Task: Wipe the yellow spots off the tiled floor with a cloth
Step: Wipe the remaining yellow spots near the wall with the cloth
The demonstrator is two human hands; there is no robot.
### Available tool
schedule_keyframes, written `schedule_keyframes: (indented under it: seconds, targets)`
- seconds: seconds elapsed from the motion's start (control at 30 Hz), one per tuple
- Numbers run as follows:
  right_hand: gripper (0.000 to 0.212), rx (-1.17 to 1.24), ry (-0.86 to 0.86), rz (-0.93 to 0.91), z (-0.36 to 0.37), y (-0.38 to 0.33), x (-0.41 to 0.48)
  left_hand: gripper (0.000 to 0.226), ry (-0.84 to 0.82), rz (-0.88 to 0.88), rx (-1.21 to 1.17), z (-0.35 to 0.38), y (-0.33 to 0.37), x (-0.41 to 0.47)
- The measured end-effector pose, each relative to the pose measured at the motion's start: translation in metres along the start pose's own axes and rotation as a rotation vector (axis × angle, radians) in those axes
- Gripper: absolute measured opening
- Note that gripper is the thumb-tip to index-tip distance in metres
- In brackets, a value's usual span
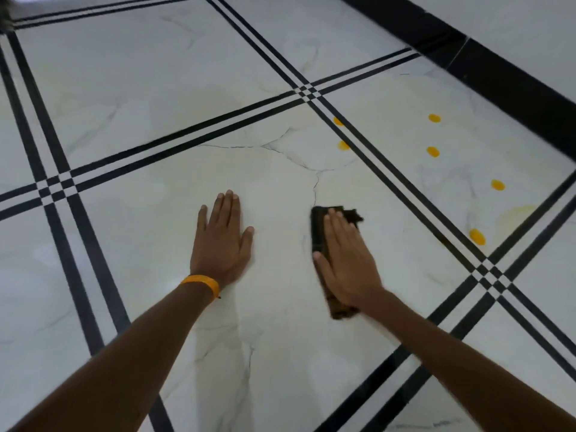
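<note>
— Dark cloth (319,232) under our flat right hand (349,260), long axis running away from us.
— Left hand (223,238) splayed open beside it; yellow spots (432,151) lie beyond the cloth's right.

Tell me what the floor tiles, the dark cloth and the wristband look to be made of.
Floor tiles: likely polished marble or marble-look ceramic; white with thin grey veins and a soft sheen, framed by black strips.
Dark cloth: soft woven fabric, matte; its far edge looks frayed and it lies folded flat under the right hand.
Wristband: orange, probably thread or fabric; a small loose end shows, though silicone is possible.
</note>
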State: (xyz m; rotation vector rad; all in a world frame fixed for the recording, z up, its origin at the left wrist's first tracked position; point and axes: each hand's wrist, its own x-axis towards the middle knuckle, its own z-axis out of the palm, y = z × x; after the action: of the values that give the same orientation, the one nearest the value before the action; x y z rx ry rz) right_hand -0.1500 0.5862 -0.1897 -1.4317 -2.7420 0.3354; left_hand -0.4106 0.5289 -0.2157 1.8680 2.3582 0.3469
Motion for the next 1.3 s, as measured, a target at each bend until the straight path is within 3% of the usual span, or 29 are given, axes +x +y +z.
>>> schedule_keyframes:
  seconds: [0.13,0.2,0.27,0.33,0.43,0.47,0.57,0.67,0.8,0.9,0.97,1.07,1.13,1.3]
  targets:
    - [0.086,-0.037,0.134,0.401,-0.023,0.086,0.071,0.071,0.011,-0.009,0.003,0.003,0.002,0.002]
    - [0.088,0.014,0.14,0.526,-0.023,0.071,0.106,0.07,0.018,-0.009,0.001,0.003,0.0,0.001]
    - [0.084,-0.001,0.145,0.439,-0.013,0.03,0.107,0.07,0.022,-0.005,-0.006,0.004,0.0,0.001]
    - [0.078,-0.03,0.1,0.177,0.002,-0.012,0.06,0.07,0.019,-0.002,-0.012,0.003,-0.001,0.001]
    - [0.075,0.011,-0.014,-0.024,0.003,0.002,-0.017,0.071,0.011,-0.005,-0.02,0.002,-0.001,0.001]
    - [0.075,0.003,0.009,0.012,-0.002,0.029,-0.022,0.071,0.008,-0.004,-0.015,0.003,0.0,0.001]
    - [0.082,-0.046,0.111,0.344,-0.025,0.11,0.011,0.07,0.007,-0.018,-0.009,0.001,0.0,0.001]
    - [0.088,-0.01,0.111,0.569,-0.031,0.119,0.052,0.071,-0.015,-0.026,-0.015,-0.002,0.002,0.002]
    - [0.079,-0.021,0.051,0.241,-0.009,0.04,0.017,0.072,-0.041,-0.027,-0.014,-0.005,0.001,-0.002]
    - [0.077,0.014,0.013,0.094,-0.007,0.041,-0.039,0.073,-0.034,-0.024,-0.028,-0.005,0.002,0.0]
    - [0.079,-0.022,0.044,0.178,-0.015,0.077,-0.038,0.073,-0.027,-0.011,-0.023,-0.004,0.002,-0.001]
    - [0.087,-0.033,0.129,0.462,-0.027,0.127,0.007,0.072,0.002,-0.006,-0.013,0.001,0.003,0.0]
    - [0.087,-0.013,0.127,0.568,-0.026,0.113,0.035,0.073,0.002,-0.005,-0.019,0.002,0.0,0.001]
    - [0.077,-0.009,0.084,0.244,-0.001,0.04,-0.013,0.076,-0.006,0.011,-0.012,0.003,-0.004,0.003]
